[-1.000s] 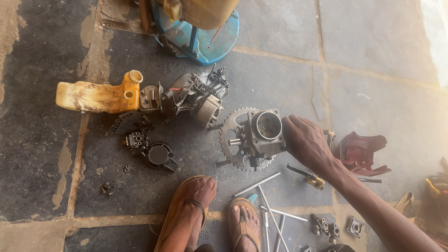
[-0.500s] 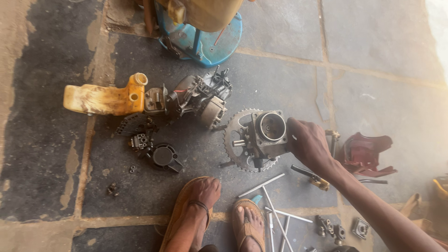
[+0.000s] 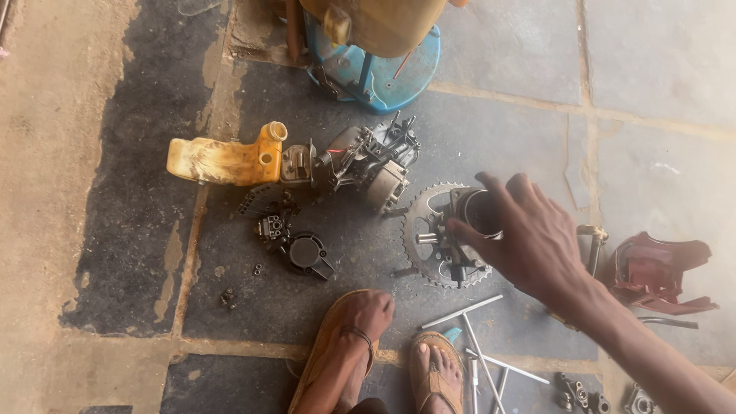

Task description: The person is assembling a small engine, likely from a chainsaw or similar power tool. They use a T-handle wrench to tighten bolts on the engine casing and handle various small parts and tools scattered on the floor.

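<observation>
The right hand (image 3: 537, 245) reaches in from the lower right edge and lies over a metal engine cylinder (image 3: 477, 218), a round grey casting with an open bore. The fingers (image 3: 498, 188) are spread wide across its top and side, with the thumb against the near face; whether they actually grip it I cannot tell. The left hand is out of sight.

The cylinder sits on a flat steel toothed sprocket (image 3: 429, 238), a thin disc with sharp teeth round its rim, which lies on the stone floor (image 3: 115, 230) of large grey slabs, darkened with oily stain around the parts.

Left of the cylinder and a little further from the person lies a greasy engine block (image 3: 360, 161), lumpy, dark metal with wires and fins, joined to a worn yellow plastic tank (image 3: 222, 161) with a round filler neck. Below that block, left of the sprocket, rests a small black carburettor piece (image 3: 303, 253) with a rounded cap.

Beyond the cylinder stands a blue round base (image 3: 383, 77). To the right of the cylinder lies a dull red cover (image 3: 652, 272), curved and scuffed. Near the cylinder on the person's side, thin bright metal rods (image 3: 475, 345) lie crossed on the floor, beside two feet in brown sandals (image 3: 345, 353).
</observation>
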